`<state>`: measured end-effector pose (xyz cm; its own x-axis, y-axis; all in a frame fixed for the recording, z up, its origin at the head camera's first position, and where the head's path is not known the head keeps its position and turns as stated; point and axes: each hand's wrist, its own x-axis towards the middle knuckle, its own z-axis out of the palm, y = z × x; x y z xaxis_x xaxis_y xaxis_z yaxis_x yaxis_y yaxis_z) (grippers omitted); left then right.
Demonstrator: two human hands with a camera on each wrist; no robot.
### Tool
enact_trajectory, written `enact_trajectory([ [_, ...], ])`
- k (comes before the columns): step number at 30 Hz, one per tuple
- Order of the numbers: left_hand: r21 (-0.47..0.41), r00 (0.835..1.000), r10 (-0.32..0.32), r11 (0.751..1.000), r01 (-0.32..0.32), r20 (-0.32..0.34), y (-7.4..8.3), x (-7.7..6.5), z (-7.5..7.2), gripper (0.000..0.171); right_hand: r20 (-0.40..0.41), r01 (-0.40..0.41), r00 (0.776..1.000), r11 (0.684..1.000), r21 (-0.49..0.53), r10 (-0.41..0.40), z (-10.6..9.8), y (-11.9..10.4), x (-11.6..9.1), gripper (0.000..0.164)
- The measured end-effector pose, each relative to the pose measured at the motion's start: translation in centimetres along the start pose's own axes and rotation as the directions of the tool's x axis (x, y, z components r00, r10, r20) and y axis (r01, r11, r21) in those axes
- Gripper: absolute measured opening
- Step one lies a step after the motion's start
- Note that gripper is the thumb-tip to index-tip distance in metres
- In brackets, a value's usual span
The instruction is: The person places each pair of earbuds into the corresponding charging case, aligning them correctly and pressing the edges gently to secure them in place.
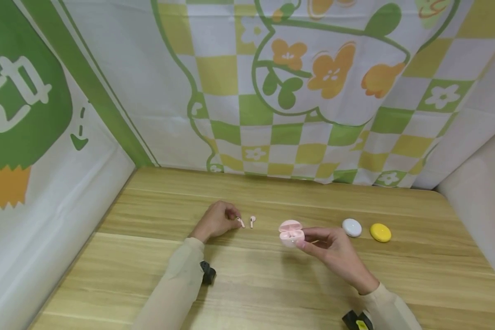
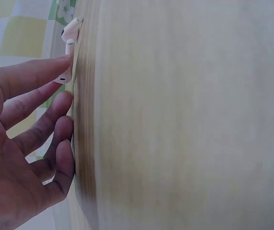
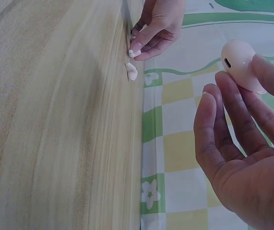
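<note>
My left hand (image 1: 217,221) pinches a small pale wireless earbud (image 1: 241,222) between thumb and fingertips, low over the table. In the left wrist view, this earbud (image 2: 64,78) pokes out from under the thumb, with part of it hidden. Just beyond it, a second earbud (image 1: 252,220) rests on the wood. With thumb and fingers, my right hand (image 1: 339,254) holds a pink round earbud charging case (image 1: 290,239) above the table, its lid flipped up. The right wrist view shows the outside of the case (image 3: 242,62), with a dark port slot.
To the right of the case, a white round case (image 1: 352,228) and a yellow round case (image 1: 380,232) lie on the wooden table (image 1: 247,293). A patterned cloth (image 1: 288,105) hangs along the table's back edge, and another printed sheet (image 1: 78,183) borders the left.
</note>
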<state>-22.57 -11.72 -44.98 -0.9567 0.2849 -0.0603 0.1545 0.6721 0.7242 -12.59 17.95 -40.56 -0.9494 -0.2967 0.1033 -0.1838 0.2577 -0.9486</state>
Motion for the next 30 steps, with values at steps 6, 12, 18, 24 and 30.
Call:
enact_trajectory([
  [6, -0.041, 1.0, 0.0, 0.999, -0.001, -0.005, 0.3, -0.4, -0.1, 0.012, -0.001, 0.001, 1.0, 1.0, 0.0, -0.001, 0.0, 0.1, 0.0, 0.026],
  [12, -0.09, 0.997, 0.062, 0.994, -0.066, -0.039, 1.1, -1.0, -0.4, 0.013, -0.002, 0.009, 1.0, 1.0, 0.006, -0.009, 0.0, 0.1, 0.0, 0.026],
  [18, -0.112, 0.982, 0.158, 0.979, -0.169, -0.103, 3.0, -1.8, -0.8, 0.013, -0.011, 0.006, 1.0, 1.0, 0.008, -0.006, 0.1, 0.1, 0.0, 0.026],
  [24, -0.135, 0.955, 0.257, 0.951, -0.277, -0.15, 5.4, -2.7, -1.1, 0.013, -0.029, -0.002, 1.0, 1.0, 0.002, 0.002, 0.2, 0.0, 0.1, 0.026],
  [30, -0.139, 0.906, 0.37, 0.906, -0.401, -0.205, 7.4, -3.4, -1.1, 0.014, -0.046, -0.005, 0.999, 1.0, 0.008, 0.005, 0.5, -0.1, 0.2, 0.026],
])
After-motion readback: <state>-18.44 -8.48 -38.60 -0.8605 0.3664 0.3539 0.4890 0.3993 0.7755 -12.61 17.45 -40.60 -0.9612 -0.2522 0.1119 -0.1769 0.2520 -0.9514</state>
